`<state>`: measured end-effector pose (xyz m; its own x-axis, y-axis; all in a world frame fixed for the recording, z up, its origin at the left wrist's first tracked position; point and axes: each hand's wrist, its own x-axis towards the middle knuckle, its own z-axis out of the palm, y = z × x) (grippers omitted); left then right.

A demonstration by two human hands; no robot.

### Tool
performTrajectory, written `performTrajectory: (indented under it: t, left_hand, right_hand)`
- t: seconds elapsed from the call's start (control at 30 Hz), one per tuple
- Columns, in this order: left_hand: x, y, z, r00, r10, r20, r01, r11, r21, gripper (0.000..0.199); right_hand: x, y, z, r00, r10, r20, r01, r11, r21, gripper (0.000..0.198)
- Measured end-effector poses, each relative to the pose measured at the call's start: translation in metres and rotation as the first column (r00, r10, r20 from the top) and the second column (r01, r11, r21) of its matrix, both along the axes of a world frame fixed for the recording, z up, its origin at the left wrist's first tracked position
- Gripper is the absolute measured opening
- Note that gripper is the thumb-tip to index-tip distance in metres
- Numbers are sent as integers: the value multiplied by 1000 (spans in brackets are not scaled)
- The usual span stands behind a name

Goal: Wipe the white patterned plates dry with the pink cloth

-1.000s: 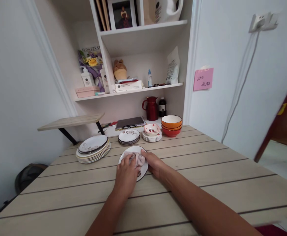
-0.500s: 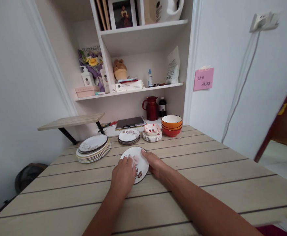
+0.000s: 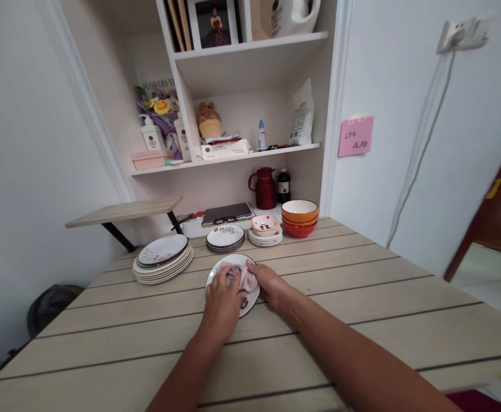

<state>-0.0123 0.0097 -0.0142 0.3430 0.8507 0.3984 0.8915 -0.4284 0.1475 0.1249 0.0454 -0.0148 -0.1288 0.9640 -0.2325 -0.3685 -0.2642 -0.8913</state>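
A white plate point(image 3: 222, 268) with a dark flower pattern lies flat on the wooden table point(image 3: 362, 286). My left hand point(image 3: 223, 303) presses a pale pink cloth point(image 3: 244, 277) onto the plate's face. My right hand point(image 3: 270, 282) rests on the plate's right rim, fingers touching the cloth and holding the plate steady. Both hands cover most of the plate.
Behind the plate stand a stack of large plates point(image 3: 163, 260), a smaller dark-rimmed stack point(image 3: 225, 236), small saucers with a pink dish point(image 3: 265, 231) and stacked orange and red bowls point(image 3: 299, 218). Shelves point(image 3: 250, 154) with a red jug point(image 3: 265, 188) and a bottle rise beyond.
My left hand has pushed the cloth back toward the upper right of the plate, after sliding it to the left half a second ago. My right hand stays on the rim.
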Motion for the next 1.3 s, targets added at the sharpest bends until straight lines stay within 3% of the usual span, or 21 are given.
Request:
performTrajectory:
  t: [0.17, 0.4, 0.7, 0.97, 1.1, 1.3]
  left_hand:
    - [-7, -1, 6, 985, 145, -93, -144, 989, 16, 45]
    - [-9, -5, 10, 971, 177, -162, -163, 982, 95, 40]
    - [-19, -1, 13, 996, -63, -65, 63, 998, -2, 21]
    - [-12, -5, 13, 976, -215, 28, 216, 975, -42, 28]
    - [-10, -1, 10, 990, -137, 27, 138, 990, -38, 29]
    - [-13, 4, 8, 992, 129, -9, -130, 991, -33, 30]
  right_hand:
    - [2, 2, -4, 1000, 10, 16, -10, 1000, 2, 33]
    - [2, -2, 1, 999, 22, 36, -23, 1000, 6, 31]
    - [3, -2, -1, 999, 27, 34, -27, 999, 23, 29]
    - [2, -1, -1, 1000, 12, 19, -13, 999, 53, 23]
    - [2, -3, 1, 999, 24, 32, -26, 998, 52, 24]
    - [2, -4, 1, 997, 26, 74, -28, 999, 33, 24]
